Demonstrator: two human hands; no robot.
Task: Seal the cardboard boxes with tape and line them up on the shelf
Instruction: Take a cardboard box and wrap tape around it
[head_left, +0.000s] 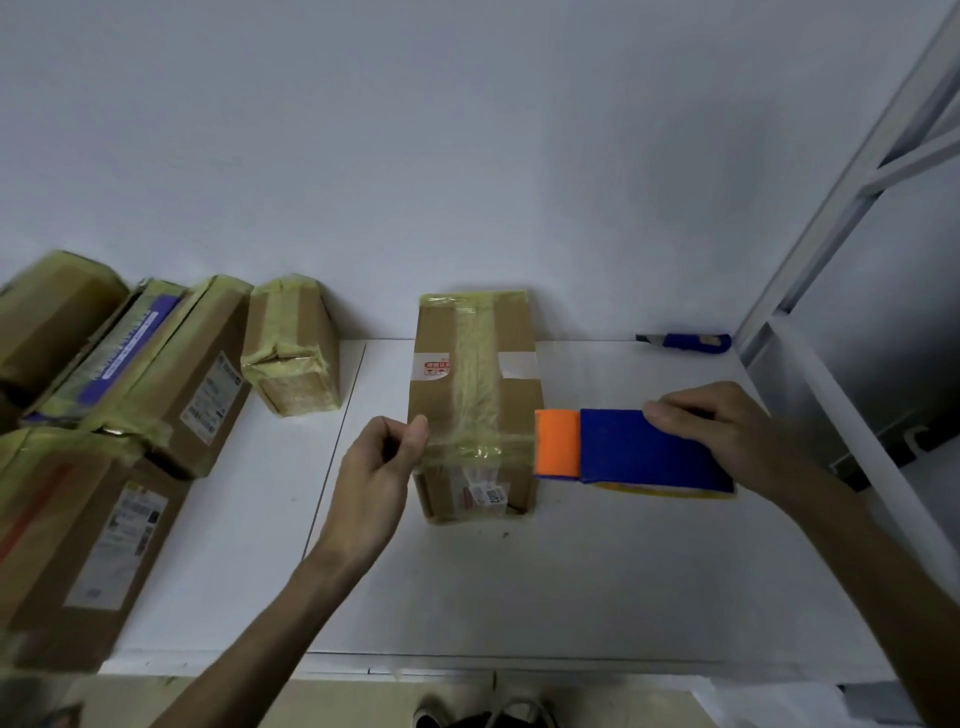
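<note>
A cardboard box (475, 384) lies on the white shelf (571, 571), with yellowish tape running down its top. A clear strip of tape (478, 449) stretches crosswise over the box's near part. My left hand (379, 467) pinches the strip's free end at the box's left edge. My right hand (717, 431) grips a blue tape dispenser (649, 452) with an orange roller, held just right of the box, the strip running from it.
Several taped cardboard boxes (156, 374) stand along the shelf's left, one small box (291, 348) nearest the middle. A blue utility knife (685, 343) lies by the wall at the back right. A white metal frame post (831, 208) rises at the right.
</note>
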